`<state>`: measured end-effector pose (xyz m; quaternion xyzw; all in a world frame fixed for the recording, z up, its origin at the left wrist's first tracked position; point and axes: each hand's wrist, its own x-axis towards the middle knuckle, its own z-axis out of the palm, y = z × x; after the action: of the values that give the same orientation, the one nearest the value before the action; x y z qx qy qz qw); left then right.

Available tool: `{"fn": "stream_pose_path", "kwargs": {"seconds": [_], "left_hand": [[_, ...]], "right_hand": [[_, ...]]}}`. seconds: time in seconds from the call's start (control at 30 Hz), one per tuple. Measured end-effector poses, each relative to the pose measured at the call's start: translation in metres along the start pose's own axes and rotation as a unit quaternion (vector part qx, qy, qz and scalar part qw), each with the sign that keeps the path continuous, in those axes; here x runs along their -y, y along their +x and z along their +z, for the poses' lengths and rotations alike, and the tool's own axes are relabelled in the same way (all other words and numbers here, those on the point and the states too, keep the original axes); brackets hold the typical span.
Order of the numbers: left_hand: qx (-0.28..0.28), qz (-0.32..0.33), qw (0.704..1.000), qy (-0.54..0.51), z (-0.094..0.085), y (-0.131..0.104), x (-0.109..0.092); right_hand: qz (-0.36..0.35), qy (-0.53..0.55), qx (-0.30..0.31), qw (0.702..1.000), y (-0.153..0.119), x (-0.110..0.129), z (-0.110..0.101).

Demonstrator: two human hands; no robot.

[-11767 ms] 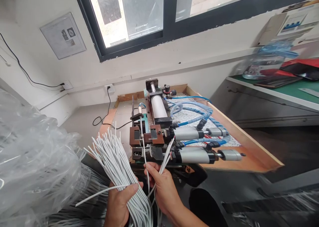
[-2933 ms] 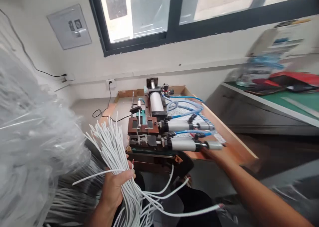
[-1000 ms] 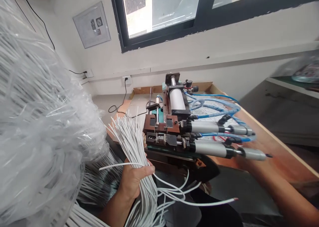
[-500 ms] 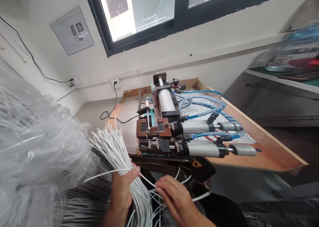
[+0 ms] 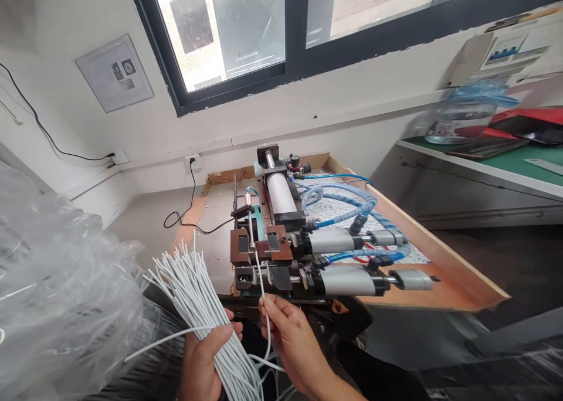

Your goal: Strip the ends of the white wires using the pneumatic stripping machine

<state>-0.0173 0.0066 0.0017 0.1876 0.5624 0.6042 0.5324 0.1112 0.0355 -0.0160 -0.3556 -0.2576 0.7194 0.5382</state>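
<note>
A thick bundle of white wires (image 5: 193, 289) is wrapped in my left hand (image 5: 210, 354), its cut ends fanned toward the upper left. Under the left thumb, one wire juts out to the left. My right hand (image 5: 288, 336) pinches a single white wire (image 5: 263, 281) between thumb and fingers. That wire's tip reaches up into the slot between the brown jaw blocks of a pneumatic machine (image 5: 261, 251). Below the right hand the wire bends back toward other loose strands at the bottom.
Clear plastic sheeting (image 5: 65, 272) bulges at the left. Blue air hoses (image 5: 343, 199) and silver cylinders (image 5: 347, 281) extend right from the machine, inside a wooden-edged tray (image 5: 457, 272). On the right, a green-topped shelf (image 5: 528, 163) bears a plastic jug (image 5: 461, 116). A window is behind.
My right hand has moved up and left, bringing the single wire from beside the bundle into the machine's slot. My left hand still grips the bundle. The view has turned slightly right.
</note>
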Motion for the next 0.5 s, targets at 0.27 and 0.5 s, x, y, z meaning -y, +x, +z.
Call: {"fn": "stream_pose_path", "kwargs": {"seconds": [0.27,0.5], "left_hand": [[-0.017,-0.015,1.0,0.001,0.0051,-0.0014,-0.0025],[-0.023,-0.018,1.0,0.005,0.0045,-0.0025,-0.0013]], "right_hand": [[0.017,0.017,0.03,0.999,0.0034,-0.0032,-0.0049],[0.014,0.012,0.017,1.0,0.0062,0.0015,-0.0053]]}}
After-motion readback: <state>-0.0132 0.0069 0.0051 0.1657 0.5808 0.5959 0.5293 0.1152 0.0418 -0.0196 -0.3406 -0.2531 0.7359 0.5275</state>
